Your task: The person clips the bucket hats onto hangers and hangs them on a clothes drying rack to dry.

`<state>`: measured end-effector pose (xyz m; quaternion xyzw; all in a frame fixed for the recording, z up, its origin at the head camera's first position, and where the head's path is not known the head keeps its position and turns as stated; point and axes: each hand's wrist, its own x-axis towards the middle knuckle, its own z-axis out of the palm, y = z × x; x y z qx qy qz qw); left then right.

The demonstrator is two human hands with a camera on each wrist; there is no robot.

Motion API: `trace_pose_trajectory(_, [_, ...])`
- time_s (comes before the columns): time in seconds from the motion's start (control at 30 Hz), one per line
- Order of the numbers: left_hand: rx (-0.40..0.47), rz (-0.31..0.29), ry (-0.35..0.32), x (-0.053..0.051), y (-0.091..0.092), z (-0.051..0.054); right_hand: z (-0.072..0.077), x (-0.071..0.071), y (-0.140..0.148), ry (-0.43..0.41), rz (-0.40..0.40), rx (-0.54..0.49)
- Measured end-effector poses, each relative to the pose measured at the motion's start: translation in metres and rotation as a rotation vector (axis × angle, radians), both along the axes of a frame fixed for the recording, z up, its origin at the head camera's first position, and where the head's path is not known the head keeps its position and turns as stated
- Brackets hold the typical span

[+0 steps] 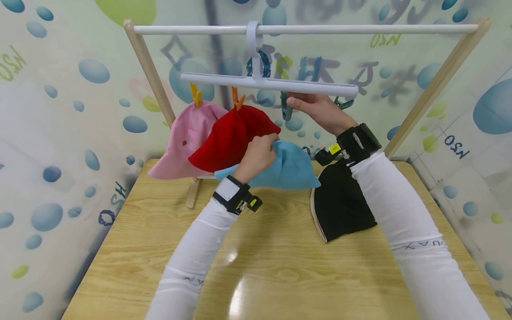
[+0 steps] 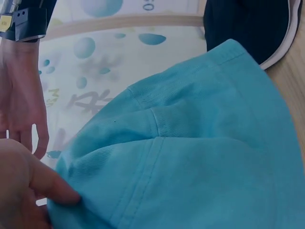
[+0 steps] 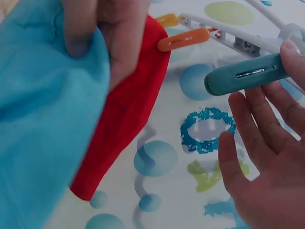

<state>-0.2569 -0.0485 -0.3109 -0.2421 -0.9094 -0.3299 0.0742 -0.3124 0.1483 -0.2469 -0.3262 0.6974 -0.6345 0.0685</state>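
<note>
A light blue hat (image 1: 294, 166) is pinched at its top by my left hand (image 1: 259, 155), in front of a red hat (image 1: 250, 129). In the right wrist view, my right hand (image 3: 269, 143) pinches a dark green clip (image 3: 243, 75) between thumb and fingers, under the white hanger (image 1: 224, 80). The red hat hangs from an orange clip (image 1: 238, 98), and a pink hat (image 1: 188, 138) from a yellow clip (image 1: 196, 94). The blue hat's top is apart from the green clip.
Another green clip (image 1: 344, 103) hangs near the hanger's right end. The hanger hooks on a white rail (image 1: 360, 29) between wooden posts (image 1: 436, 84). A black hat (image 1: 344, 200) lies on the wooden table (image 1: 304, 275), below my right forearm. Patterned walls stand behind and at both sides.
</note>
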Motion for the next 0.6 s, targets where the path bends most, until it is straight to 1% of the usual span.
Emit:
trace_pose_trajectory(0.1, [0.025,0.014,0.031,-0.001,0.004,0.003,0.000,0.002,-0.003,-0.010,-0.020,-0.008])
trace_pose_trajectory(0.2, [0.037,0.037,0.079,-0.003,0.007,0.007,0.000,0.003,-0.006,-0.024,-0.050,-0.012])
trace_pose_trajectory(0.33, [0.071,0.060,0.132,-0.004,0.009,0.013,-0.001,0.004,-0.010,-0.037,-0.090,0.006])
trace_pose_trajectory(0.5, [0.119,0.083,0.160,-0.005,0.010,0.020,0.000,0.005,-0.016,-0.024,-0.128,-0.011])
trace_pose_trajectory(0.6, [0.134,0.101,0.187,-0.006,0.011,0.022,-0.002,0.006,-0.019,-0.015,-0.141,-0.036])
